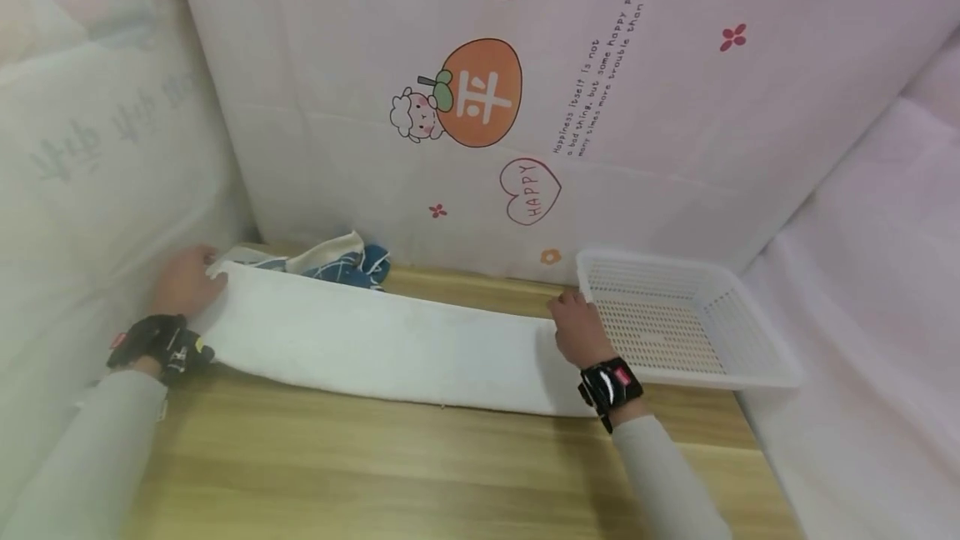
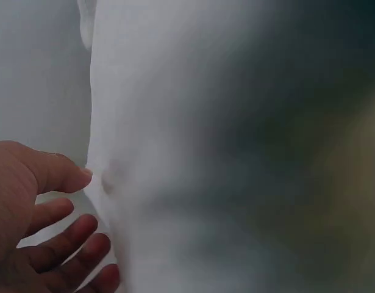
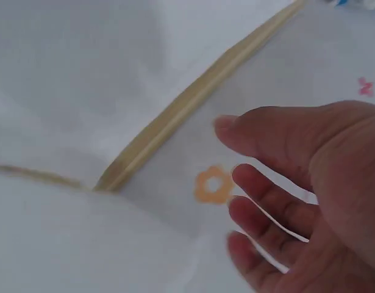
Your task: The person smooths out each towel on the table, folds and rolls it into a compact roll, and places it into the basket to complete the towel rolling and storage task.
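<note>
A long strip of white cloth [image 1: 390,344], apparently folded, spans the table from left to right in the head view. My left hand [image 1: 185,280] is at its left end. In the left wrist view the thumb of that left hand [image 2: 41,213] touches the cloth's edge, with the other fingers spread and loosely bent. My right hand [image 1: 581,327] is over the far right corner of the cloth. Its fingers are loosely bent around nothing in the right wrist view, where the right hand [image 3: 315,189] appears apart from the cloth [image 3: 65,79]. Blur covers much of the left wrist view.
A white plastic basket [image 1: 757,332] stands at the right, close by the right hand. Behind the cloth's left part lies a bunched blue and cream cloth [image 1: 348,265]. Printed fabric walls [image 1: 337,107] enclose the back and sides of the wooden table [image 1: 375,473].
</note>
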The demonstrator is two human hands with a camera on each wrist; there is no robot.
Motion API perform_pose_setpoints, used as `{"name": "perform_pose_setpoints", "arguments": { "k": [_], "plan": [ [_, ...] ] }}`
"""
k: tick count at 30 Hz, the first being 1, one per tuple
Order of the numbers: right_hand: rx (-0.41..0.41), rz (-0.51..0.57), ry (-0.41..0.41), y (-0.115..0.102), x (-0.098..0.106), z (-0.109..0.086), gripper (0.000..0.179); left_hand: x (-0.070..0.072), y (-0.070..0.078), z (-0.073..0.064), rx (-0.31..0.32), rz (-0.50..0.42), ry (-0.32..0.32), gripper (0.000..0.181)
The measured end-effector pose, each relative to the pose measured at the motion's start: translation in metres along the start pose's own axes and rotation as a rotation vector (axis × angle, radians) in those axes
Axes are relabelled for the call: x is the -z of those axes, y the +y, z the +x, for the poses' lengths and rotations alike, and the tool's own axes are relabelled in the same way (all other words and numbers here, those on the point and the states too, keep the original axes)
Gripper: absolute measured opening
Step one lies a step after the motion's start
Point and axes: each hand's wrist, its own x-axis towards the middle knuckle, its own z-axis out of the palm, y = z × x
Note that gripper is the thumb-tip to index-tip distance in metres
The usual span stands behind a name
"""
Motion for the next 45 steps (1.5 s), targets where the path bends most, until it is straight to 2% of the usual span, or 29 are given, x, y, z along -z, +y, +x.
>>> {"name": "perform_pose_setpoints", "arguments": {
  "k": [3, 6, 10, 12, 15, 18, 22, 24, 25, 26, 30, 33, 37, 40, 45],
  "plan": [
    [-0.007, 0.118, -0.038, -0.023, -0.008, -0.021, 0.042, 0.008, 0.018, -0.027, 0.039, -0.004, -0.046, 0.051],
    [-0.042, 0.174, -0.126, -0.038, -0.025, -0.041, 0.052, 0.012, 0.026, -0.057, 0.055, 0.034, -0.074, 0.053],
    [-0.129, 0.209, -0.238, -0.044, -0.046, -0.057, 0.066, 0.007, 0.021, -0.086, 0.116, 0.056, -0.109, 0.063],
    [-0.166, 0.234, -0.278, -0.043, -0.053, -0.060, 0.070, 0.003, 0.015, -0.095, 0.155, 0.044, -0.133, 0.069],
    [-0.176, 0.258, -0.306, -0.042, -0.060, -0.061, 0.070, -0.003, 0.007, -0.105, 0.213, 0.029, -0.151, 0.073],
    [-0.156, 0.250, -0.298, -0.042, -0.063, -0.060, 0.070, -0.003, 0.004, -0.116, 0.228, 0.035, -0.078, 0.069],
    [-0.148, 0.257, -0.299, -0.041, -0.065, -0.059, 0.071, 0.000, 0.015, -0.133, 0.248, 0.006, 0.137, 0.049],
    [-0.148, 0.272, -0.298, -0.040, -0.066, -0.060, 0.071, 0.002, 0.022, -0.141, 0.245, -0.021, 0.207, 0.040],
    [-0.147, 0.275, -0.298, -0.039, -0.066, -0.060, 0.072, 0.001, 0.024, -0.143, 0.229, -0.022, 0.231, 0.036],
    [-0.144, 0.282, -0.295, -0.038, -0.066, -0.060, 0.072, 0.000, 0.025, -0.145, 0.220, -0.018, 0.221, 0.035],
    [-0.128, 0.294, -0.282, -0.031, -0.069, -0.062, 0.072, -0.008, 0.013, -0.142, 0.246, -0.035, 0.045, 0.047],
    [-0.119, 0.314, -0.275, -0.026, -0.070, -0.065, 0.072, -0.015, 0.007, -0.135, 0.294, -0.064, -0.033, 0.055],
    [-0.108, 0.326, -0.270, -0.023, -0.071, -0.067, 0.071, -0.015, 0.009, -0.133, 0.329, -0.111, -0.022, 0.060],
    [-0.102, 0.330, -0.270, -0.022, -0.071, -0.067, 0.071, -0.011, 0.010, -0.131, 0.344, -0.146, -0.046, 0.063],
    [-0.103, 0.311, -0.263, -0.023, -0.069, -0.069, 0.070, -0.006, 0.006, -0.127, 0.327, -0.182, -0.095, 0.064]
  ]
}}
